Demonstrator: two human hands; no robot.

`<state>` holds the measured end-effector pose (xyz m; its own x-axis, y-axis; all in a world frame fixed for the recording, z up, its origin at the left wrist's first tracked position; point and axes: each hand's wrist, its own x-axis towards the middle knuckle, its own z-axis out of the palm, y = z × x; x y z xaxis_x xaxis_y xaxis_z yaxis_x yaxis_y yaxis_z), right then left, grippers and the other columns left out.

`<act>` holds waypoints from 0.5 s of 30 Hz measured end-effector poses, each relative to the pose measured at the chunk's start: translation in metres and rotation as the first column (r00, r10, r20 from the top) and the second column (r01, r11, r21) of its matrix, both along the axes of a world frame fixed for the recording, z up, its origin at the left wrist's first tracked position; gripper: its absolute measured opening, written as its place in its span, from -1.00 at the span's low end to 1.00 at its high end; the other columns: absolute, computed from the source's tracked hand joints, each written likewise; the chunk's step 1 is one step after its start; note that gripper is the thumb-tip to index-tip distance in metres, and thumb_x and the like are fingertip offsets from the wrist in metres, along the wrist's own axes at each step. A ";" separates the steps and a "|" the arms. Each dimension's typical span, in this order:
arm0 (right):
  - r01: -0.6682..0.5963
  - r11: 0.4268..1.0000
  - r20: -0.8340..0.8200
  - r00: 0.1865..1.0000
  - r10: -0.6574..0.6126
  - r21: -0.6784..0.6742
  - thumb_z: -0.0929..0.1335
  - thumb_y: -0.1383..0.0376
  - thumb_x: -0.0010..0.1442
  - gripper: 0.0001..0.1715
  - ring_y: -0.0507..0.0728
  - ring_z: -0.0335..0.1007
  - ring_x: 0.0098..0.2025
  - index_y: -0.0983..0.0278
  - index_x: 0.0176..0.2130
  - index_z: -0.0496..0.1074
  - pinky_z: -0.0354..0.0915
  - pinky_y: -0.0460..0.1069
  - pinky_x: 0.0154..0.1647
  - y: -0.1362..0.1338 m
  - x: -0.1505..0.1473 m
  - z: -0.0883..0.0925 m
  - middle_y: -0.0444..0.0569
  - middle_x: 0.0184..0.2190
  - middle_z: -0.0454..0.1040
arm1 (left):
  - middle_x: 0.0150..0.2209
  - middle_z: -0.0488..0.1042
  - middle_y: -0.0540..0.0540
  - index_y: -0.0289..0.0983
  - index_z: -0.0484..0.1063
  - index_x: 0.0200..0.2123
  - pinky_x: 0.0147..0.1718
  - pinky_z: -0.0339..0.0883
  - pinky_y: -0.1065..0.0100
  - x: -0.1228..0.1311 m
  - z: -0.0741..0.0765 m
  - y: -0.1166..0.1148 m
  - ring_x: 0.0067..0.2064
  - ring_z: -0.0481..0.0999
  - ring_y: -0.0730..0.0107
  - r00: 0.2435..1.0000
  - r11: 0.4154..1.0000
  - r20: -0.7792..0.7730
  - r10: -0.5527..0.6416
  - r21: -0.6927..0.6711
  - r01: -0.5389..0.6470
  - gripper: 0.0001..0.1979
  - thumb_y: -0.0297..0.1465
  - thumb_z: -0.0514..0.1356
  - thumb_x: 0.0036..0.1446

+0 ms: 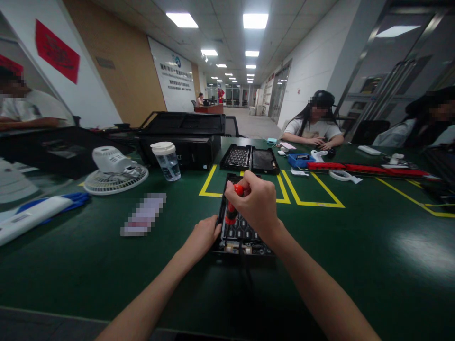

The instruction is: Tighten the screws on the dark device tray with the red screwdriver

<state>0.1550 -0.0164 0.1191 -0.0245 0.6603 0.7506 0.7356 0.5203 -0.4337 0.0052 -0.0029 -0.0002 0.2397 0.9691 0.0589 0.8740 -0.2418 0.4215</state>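
In the centre of the frame, the right hand [261, 201] has its fingers closed around a red-and-black screwdriver [231, 214], pointing down over an open black rectangular case [222, 210]. The left hand [202, 237] touches the case's left edge; whether its fingers grip, I cannot tell.

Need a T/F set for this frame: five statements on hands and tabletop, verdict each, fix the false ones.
1. The right hand grips a red-handled screwdriver. True.
2. The clear cup has no lid. False: a white lid is on it.
3. The left hand is at the left side of the black tray. True.
4. The white fan is right of the cup. False: it is to the cup's left.
5. Yellow tape marks lines on the green table. True.
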 end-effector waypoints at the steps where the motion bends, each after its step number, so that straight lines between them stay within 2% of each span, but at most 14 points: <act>1: -0.023 1.000 -0.007 1.000 0.022 -0.015 0.27 0.19 0.06 -0.64 -0.07 0.00 -0.63 0.26 -0.60 0.03 -0.01 -0.09 -0.53 0.000 0.000 0.000 -0.22 -0.69 0.13 | -0.24 0.46 -0.13 -0.27 0.31 -0.24 -0.26 0.22 0.41 0.000 0.000 0.000 -0.21 0.45 0.35 1.000 1.000 -0.003 0.003 0.000 -0.003 -0.78 -0.33 -0.07 0.16; 7: -0.216 0.974 -0.039 0.976 0.214 -0.072 0.27 0.22 0.08 -0.69 -0.07 -0.01 -0.63 0.25 -0.56 0.06 -0.05 -0.12 -0.57 0.000 0.000 0.002 -0.24 -0.66 0.11 | -0.24 0.46 -0.12 -0.26 0.30 -0.26 -0.29 0.21 0.41 0.000 0.000 0.001 -0.22 0.45 0.35 1.000 1.000 -0.010 0.001 -0.007 -0.001 -0.80 -0.35 -0.06 0.15; 10: -0.328 0.936 -0.070 0.944 0.321 -0.126 0.28 0.21 0.08 -0.73 -0.06 0.05 -0.60 0.26 -0.52 0.12 -0.02 -0.12 -0.55 0.001 0.002 0.004 -0.24 -0.65 0.12 | -0.24 0.46 -0.11 -0.26 0.31 -0.27 -0.26 0.21 0.40 0.000 -0.001 0.001 -0.20 0.45 0.33 1.000 1.000 -0.011 -0.004 0.002 0.004 -0.82 -0.36 -0.05 0.14; 15: -0.482 0.852 -0.098 0.876 0.472 -0.202 0.24 0.29 0.12 -0.85 -0.01 0.23 -0.47 0.31 -0.43 0.32 0.13 -0.09 -0.40 0.004 0.004 0.005 -0.16 -0.53 0.32 | -0.26 0.46 -0.12 -0.26 0.31 -0.29 -0.26 0.22 0.39 -0.001 -0.003 0.002 -0.22 0.46 0.32 1.000 1.000 -0.019 -0.002 0.003 0.003 -0.80 -0.35 -0.06 0.15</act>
<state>0.1586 -0.0125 0.1241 -0.3487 0.7196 0.6005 0.3985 0.6938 -0.5999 0.0046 -0.0009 -0.0033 0.2432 0.9683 0.0570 0.8810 -0.2451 0.4046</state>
